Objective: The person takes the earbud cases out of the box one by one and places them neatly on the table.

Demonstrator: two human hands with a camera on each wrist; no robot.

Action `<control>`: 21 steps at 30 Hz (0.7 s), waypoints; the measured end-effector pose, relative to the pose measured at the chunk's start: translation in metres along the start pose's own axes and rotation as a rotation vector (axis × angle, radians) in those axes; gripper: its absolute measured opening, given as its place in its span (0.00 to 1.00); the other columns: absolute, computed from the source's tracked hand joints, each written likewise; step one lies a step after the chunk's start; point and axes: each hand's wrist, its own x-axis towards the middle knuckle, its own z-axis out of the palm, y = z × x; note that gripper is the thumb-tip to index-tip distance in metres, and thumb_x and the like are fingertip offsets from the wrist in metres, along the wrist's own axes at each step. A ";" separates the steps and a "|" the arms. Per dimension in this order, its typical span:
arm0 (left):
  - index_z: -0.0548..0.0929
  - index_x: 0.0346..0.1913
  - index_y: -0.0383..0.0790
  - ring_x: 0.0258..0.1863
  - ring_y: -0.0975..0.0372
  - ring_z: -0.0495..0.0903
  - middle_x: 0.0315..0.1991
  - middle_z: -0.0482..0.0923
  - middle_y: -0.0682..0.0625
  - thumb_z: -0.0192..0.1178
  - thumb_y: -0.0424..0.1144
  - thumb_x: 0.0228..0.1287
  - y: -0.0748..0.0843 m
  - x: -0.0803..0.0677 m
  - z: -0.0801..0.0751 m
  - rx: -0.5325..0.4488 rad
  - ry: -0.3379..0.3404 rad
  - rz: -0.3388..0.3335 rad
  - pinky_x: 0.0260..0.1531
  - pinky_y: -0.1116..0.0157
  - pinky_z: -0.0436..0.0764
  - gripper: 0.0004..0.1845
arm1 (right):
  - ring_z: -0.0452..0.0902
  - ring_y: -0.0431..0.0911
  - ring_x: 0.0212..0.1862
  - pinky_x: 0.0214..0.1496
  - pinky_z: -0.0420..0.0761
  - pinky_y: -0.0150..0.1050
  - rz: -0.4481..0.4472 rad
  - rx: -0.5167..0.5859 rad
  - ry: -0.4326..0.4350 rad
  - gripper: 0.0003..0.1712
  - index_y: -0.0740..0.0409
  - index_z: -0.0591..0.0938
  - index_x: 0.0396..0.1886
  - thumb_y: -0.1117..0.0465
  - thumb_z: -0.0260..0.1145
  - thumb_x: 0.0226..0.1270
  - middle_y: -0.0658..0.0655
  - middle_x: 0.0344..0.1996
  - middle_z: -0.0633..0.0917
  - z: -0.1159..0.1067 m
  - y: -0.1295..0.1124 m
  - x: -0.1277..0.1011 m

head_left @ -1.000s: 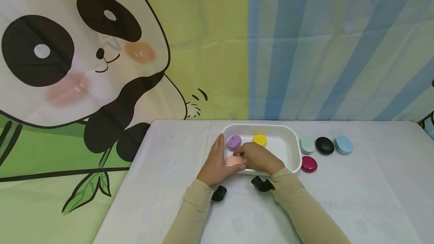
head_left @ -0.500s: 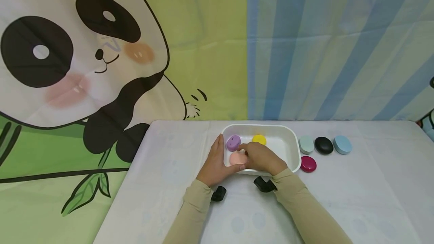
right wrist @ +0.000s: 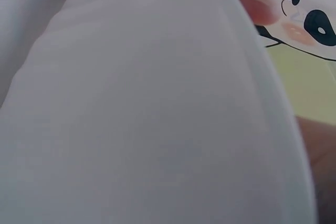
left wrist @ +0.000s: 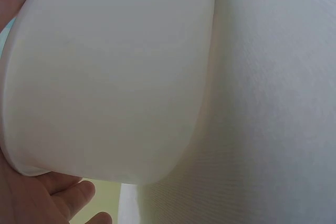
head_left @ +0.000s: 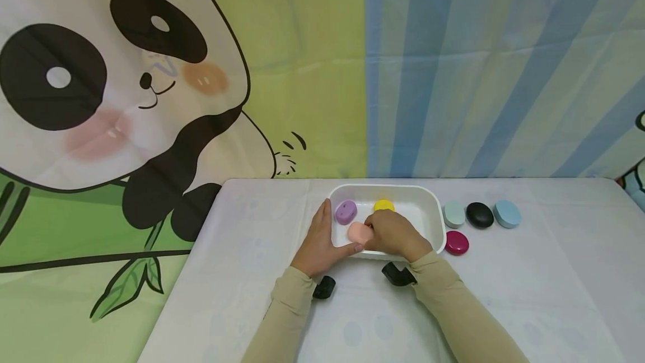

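Note:
A white rectangular tray [head_left: 428, 223] stands on the table. My left hand [head_left: 321, 242] holds its near left corner, fingers along the left side and thumb at the front rim. In the left wrist view, fingertips [left wrist: 79, 198] reach past the tray's outer wall. Inside the tray, my right hand [head_left: 395, 234] pinches a smooth, rounded pink disc [head_left: 359, 232] at its right side. A purple disc [head_left: 346, 212] with small dark spots lies at the tray's left. Beyond my right hand, a yellow disc [head_left: 384, 205] is partly hidden. The right wrist view mostly shows the tray's outer wall [right wrist: 157, 103].
Right of the tray sit a pale green disc [head_left: 454, 214], a black one [head_left: 480, 215] and a light blue one [head_left: 506, 214] in a row. A crimson disc [head_left: 457, 243] lies by the tray's near right corner. Behind the table [head_left: 544, 284] hangs a panda-printed cloth [head_left: 302, 71].
My right hand has shifted slightly right with the pink disc, which has turned from edge-on to show its round face. The left hand keeps its place on the tray.

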 end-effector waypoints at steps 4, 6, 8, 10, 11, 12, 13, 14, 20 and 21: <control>0.37 0.80 0.35 0.79 0.51 0.41 0.81 0.37 0.38 0.70 0.68 0.52 0.000 0.000 0.000 0.005 -0.003 -0.003 0.74 0.50 0.55 0.70 | 0.74 0.43 0.29 0.34 0.76 0.40 0.033 -0.011 0.018 0.11 0.59 0.87 0.33 0.58 0.76 0.54 0.48 0.26 0.83 -0.004 0.000 -0.004; 0.37 0.80 0.35 0.79 0.51 0.42 0.81 0.38 0.37 0.70 0.68 0.52 0.000 0.000 0.000 0.004 -0.001 -0.004 0.74 0.50 0.55 0.70 | 0.73 0.44 0.28 0.32 0.74 0.40 0.029 -0.020 0.038 0.08 0.57 0.86 0.30 0.59 0.75 0.54 0.48 0.23 0.81 -0.006 0.000 -0.006; 0.37 0.80 0.35 0.79 0.50 0.42 0.81 0.38 0.37 0.71 0.67 0.52 0.000 0.001 0.001 0.003 0.002 -0.006 0.74 0.50 0.55 0.70 | 0.71 0.44 0.26 0.31 0.72 0.39 0.028 -0.031 0.063 0.07 0.56 0.85 0.28 0.58 0.74 0.54 0.47 0.21 0.79 -0.007 0.000 -0.009; 0.37 0.80 0.35 0.79 0.50 0.43 0.81 0.38 0.37 0.71 0.67 0.52 0.000 0.001 0.001 0.005 0.005 -0.008 0.74 0.50 0.55 0.70 | 0.70 0.44 0.26 0.30 0.70 0.39 0.030 -0.029 0.087 0.07 0.56 0.85 0.27 0.58 0.74 0.55 0.47 0.20 0.77 -0.009 0.001 -0.012; 0.37 0.80 0.35 0.79 0.51 0.43 0.81 0.38 0.37 0.71 0.68 0.51 -0.001 0.001 0.001 0.007 0.004 -0.011 0.74 0.50 0.56 0.70 | 0.69 0.44 0.26 0.30 0.69 0.39 0.031 -0.027 0.099 0.07 0.56 0.85 0.26 0.58 0.73 0.55 0.47 0.19 0.76 -0.009 0.001 -0.013; 0.37 0.80 0.35 0.79 0.51 0.43 0.81 0.38 0.37 0.71 0.68 0.51 -0.001 0.001 0.002 0.007 0.004 -0.013 0.74 0.51 0.56 0.70 | 0.69 0.45 0.25 0.29 0.69 0.39 0.033 -0.026 0.112 0.07 0.57 0.84 0.26 0.59 0.73 0.55 0.47 0.18 0.75 -0.010 0.002 -0.015; 0.37 0.81 0.35 0.79 0.51 0.43 0.81 0.38 0.38 0.71 0.68 0.51 -0.001 0.001 0.001 0.005 0.005 -0.015 0.74 0.50 0.56 0.70 | 0.68 0.45 0.26 0.29 0.68 0.38 0.036 -0.026 0.121 0.07 0.57 0.84 0.27 0.58 0.73 0.55 0.47 0.18 0.75 -0.010 0.002 -0.016; 0.37 0.81 0.35 0.79 0.51 0.43 0.81 0.38 0.38 0.71 0.68 0.51 -0.001 0.001 0.001 0.005 0.005 -0.016 0.74 0.51 0.56 0.70 | 0.68 0.45 0.26 0.29 0.67 0.38 0.039 -0.024 0.130 0.08 0.58 0.84 0.27 0.58 0.73 0.55 0.48 0.18 0.74 -0.011 0.002 -0.017; 0.37 0.81 0.35 0.79 0.50 0.43 0.81 0.38 0.38 0.71 0.68 0.51 0.001 0.000 0.000 -0.003 0.005 -0.016 0.74 0.50 0.56 0.70 | 0.68 0.46 0.27 0.31 0.69 0.40 0.021 -0.021 0.222 0.10 0.61 0.84 0.31 0.59 0.74 0.55 0.48 0.17 0.72 -0.016 0.003 -0.027; 0.37 0.81 0.36 0.79 0.50 0.43 0.81 0.38 0.38 0.71 0.68 0.51 0.001 0.000 0.000 -0.005 0.006 -0.017 0.74 0.49 0.56 0.70 | 0.68 0.47 0.27 0.32 0.70 0.40 0.011 -0.020 0.242 0.10 0.62 0.85 0.31 0.59 0.74 0.55 0.49 0.18 0.73 -0.017 0.003 -0.029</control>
